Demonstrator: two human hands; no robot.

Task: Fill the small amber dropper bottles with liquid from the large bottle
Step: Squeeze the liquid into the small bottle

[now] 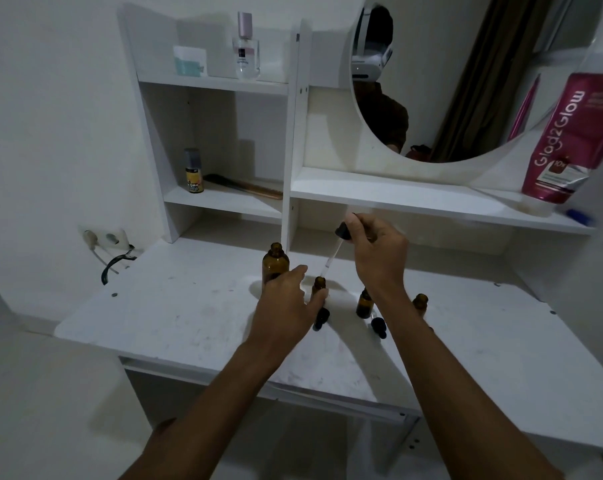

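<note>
The large amber bottle (275, 262) stands uncapped on the white desk (175, 306). My left hand (286, 303) grips a small amber bottle (319, 285) just right of it. My right hand (379, 252) pinches the black bulb of a glass dropper (331, 256), whose tip points down at that small bottle's mouth. Two more small amber bottles (364, 304) (420, 303) stand open to the right, partly hidden by my right forearm. Black dropper caps (321, 318) (379, 326) lie on the desk in front of them.
A white shelf unit (293, 133) rises behind the desk with a perfume bottle (247, 50), a small yellow bottle (193, 171) and a brush. A round mirror (466, 81) and a pink tube (566, 140) sit at the right. A wall socket with a cable (106, 244) is at left.
</note>
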